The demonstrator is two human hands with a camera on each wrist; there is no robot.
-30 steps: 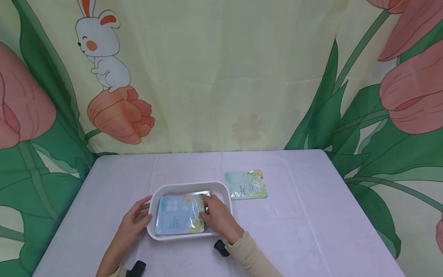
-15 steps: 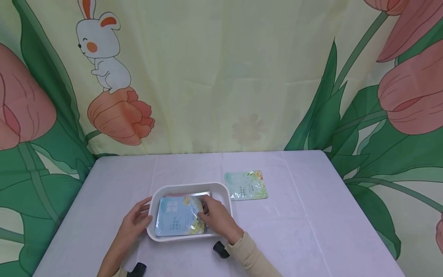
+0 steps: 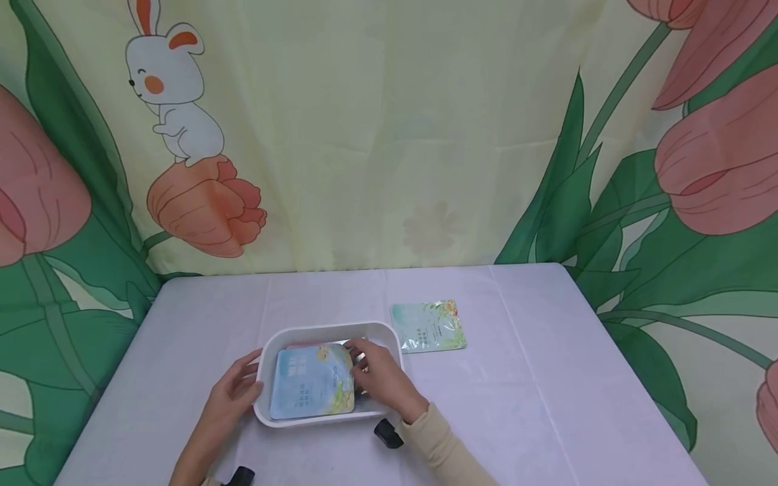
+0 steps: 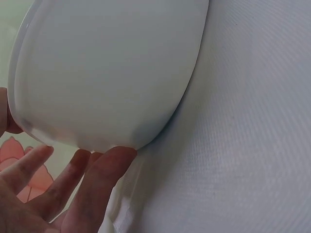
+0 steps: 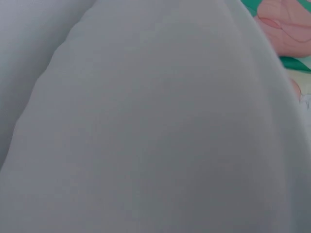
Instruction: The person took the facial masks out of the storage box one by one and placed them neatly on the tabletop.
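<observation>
A white tray (image 3: 273,422) holds a stack of flat, glossy packets, with a light blue packet (image 3: 306,385) on top. In the head view my left hand (image 3: 227,391) is at the tray's left end. The left wrist view shows its extended fingertips (image 4: 114,155) touching the outside wall. My right hand (image 3: 385,378) reaches inside the right end, fingers bent beside the top packet's right edge. Whether they pinch a packet is hidden. A silvery packet edge shows behind the blue one. The right wrist view shows mainly the tray's white wall (image 5: 160,121), without the hand.
A pale green packet (image 3: 428,327) with a floral print lies flat on the table, just behind the tray's right corner. White cloth (image 3: 516,418) covers the table. A printed curtain (image 3: 377,135) hangs along the back edge.
My right thumb has shifted from over the blue packet's right side to its edge. The left hand stays against the tray. The whole head view has shifted slightly.
</observation>
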